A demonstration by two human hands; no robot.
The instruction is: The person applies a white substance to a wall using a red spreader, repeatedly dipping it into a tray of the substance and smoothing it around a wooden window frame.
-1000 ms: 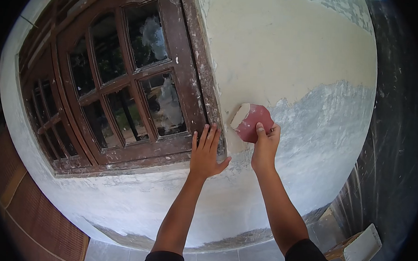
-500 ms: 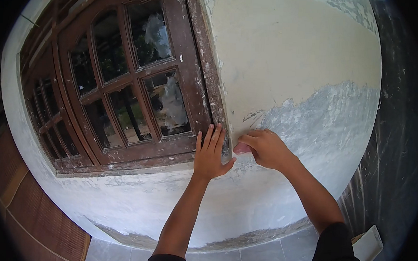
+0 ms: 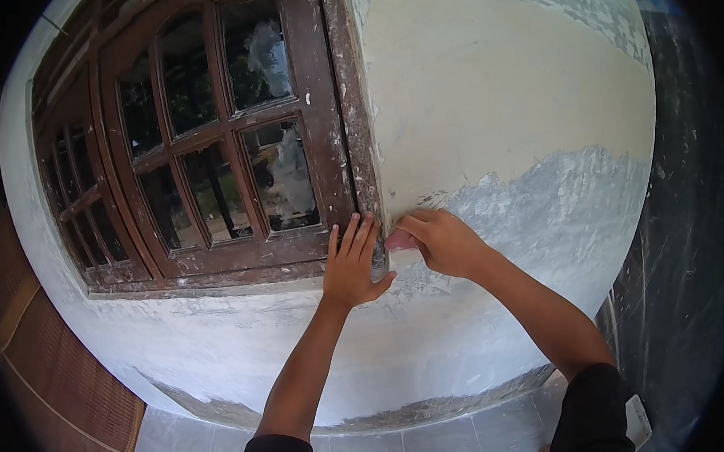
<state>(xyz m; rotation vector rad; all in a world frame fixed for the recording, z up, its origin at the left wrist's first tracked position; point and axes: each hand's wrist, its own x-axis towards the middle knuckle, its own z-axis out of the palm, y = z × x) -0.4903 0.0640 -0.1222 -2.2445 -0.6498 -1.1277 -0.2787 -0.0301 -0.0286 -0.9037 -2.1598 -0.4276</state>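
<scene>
My left hand (image 3: 349, 265) lies flat with its fingers spread on the lower right corner of the brown wooden window frame (image 3: 341, 102). Just to its right, my right hand (image 3: 441, 243) is closed around a small flat pink piece (image 3: 400, 240). Its exact kind does not show. The pink piece meets the wall right beside the frame's edge, and my fingers cover part of it. Around it the wall (image 3: 443, 91) is smooth cream plaster above and rough whitish-grey below.
Glass panes (image 3: 283, 173) with whitish smears fill the window. Below runs a grey tiled floor (image 3: 366, 451). A woven brown mat (image 3: 68, 366) is at the lower left, and a white tray-like object (image 3: 637, 420) sits at the lower right, partly behind my sleeve. A dark, scuffed surface (image 3: 688, 243) borders the right.
The view has shifted slightly, and both hands appear a little further left and up. My right hand with the pink piece is closer to the window frame. My left hand stays on the frame.
</scene>
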